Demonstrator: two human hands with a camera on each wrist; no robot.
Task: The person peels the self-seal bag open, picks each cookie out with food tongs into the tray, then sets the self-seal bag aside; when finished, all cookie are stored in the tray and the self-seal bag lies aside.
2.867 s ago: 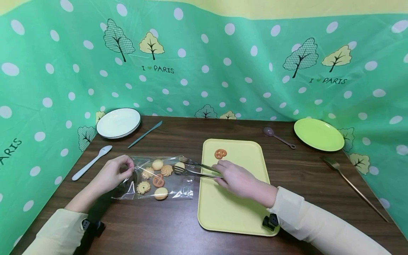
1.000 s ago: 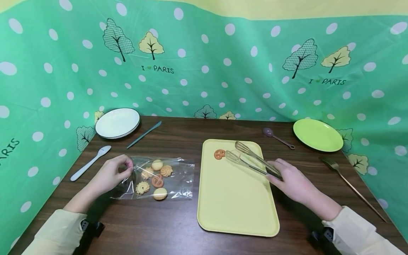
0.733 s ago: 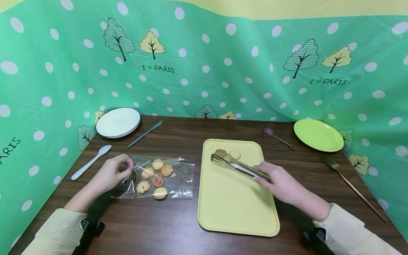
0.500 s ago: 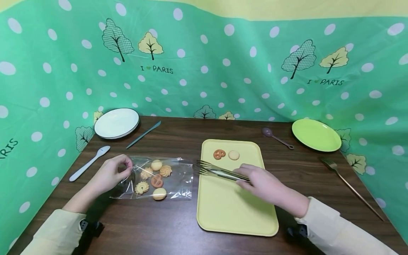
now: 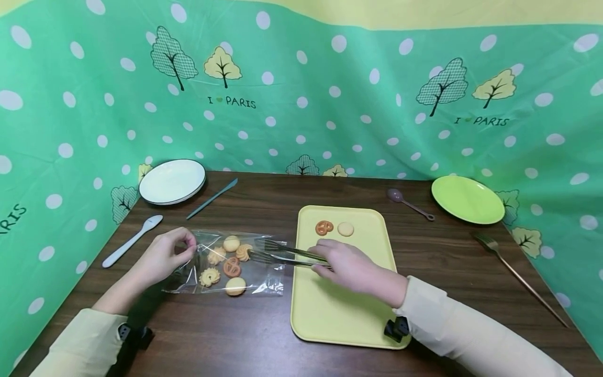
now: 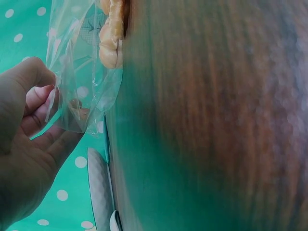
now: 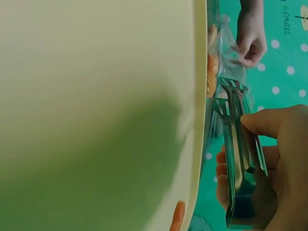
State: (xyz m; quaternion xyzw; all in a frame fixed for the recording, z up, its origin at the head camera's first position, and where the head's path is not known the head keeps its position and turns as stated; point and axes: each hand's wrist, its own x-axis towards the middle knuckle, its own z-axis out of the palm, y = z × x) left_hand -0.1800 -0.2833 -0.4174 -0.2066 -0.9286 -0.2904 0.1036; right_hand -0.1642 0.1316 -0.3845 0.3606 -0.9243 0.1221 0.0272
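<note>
My left hand pinches the edge of a clear plastic bag, lifting its mouth in the left wrist view. Inside lie several cookies, among them a pretzel-shaped one and a swirl cookie. With my right hand I grip metal serving tongs, thumb on one arm and fingers on the other. The spread tips of the tongs reach over the bag's right end, right at the swirl cookie. On the yellow tray rest a pretzel-shaped cookie and a round cookie.
Behind the left hand are a white plate, a blue knife and a pale blue spreader. A purple spoon, a green plate and a fork lie to the right. Patterned cloth hangs behind the dark wooden table.
A round cookie has gone from the bag to the tray, set down beside the pretzel-shaped one. The tongs have since swung left, back over the bag. The left hand stays put.
</note>
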